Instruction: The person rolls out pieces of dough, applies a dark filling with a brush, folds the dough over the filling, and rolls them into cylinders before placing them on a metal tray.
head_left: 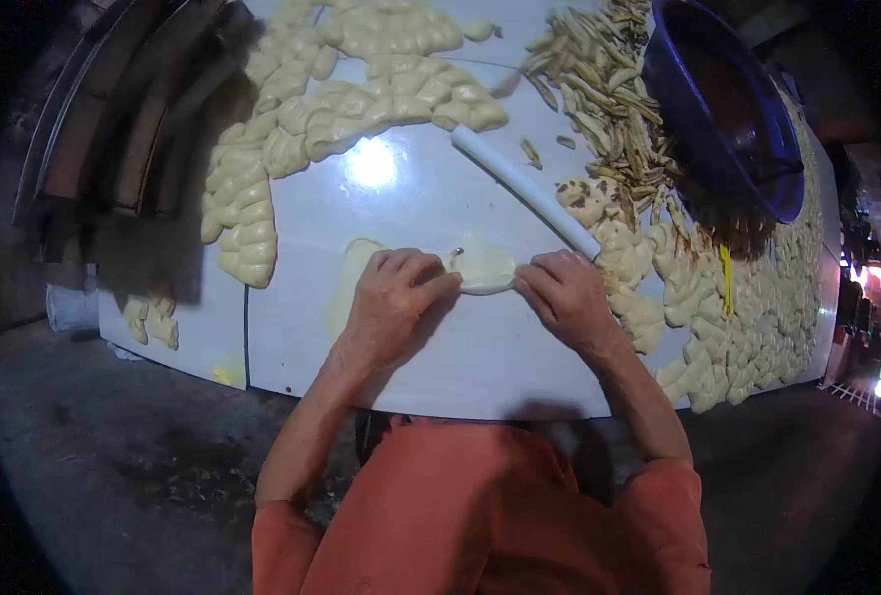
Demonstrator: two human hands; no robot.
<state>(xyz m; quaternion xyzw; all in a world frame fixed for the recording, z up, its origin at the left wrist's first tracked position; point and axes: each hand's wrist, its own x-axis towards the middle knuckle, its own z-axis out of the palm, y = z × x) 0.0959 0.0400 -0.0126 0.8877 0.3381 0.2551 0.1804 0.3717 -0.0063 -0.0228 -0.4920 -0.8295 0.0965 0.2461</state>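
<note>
A thin, flattened piece of pale dough [484, 264] lies on the white table between my hands, with a small dark bit on its upper left part. My left hand [393, 297] pinches its left end with curled fingers. At the opposite end, my right hand [566, 295] grips the edge between thumb and fingers. Another flat sheet of dough [345, 294] is partly covered by my left hand and wrist. Beyond my right hand, a white rolling pin [525, 190] rests slantwise, its near end close to my knuckles.
Rows of shaped dough pieces [292, 124] curve along the back left; many more dough pieces [748, 317] cover the right side. Brownish elongated strips [599, 84] are heaped beside a purple basin [788, 188]. Dark wooden boards [103, 109] stand at the left, near two small dough pieces [153, 319].
</note>
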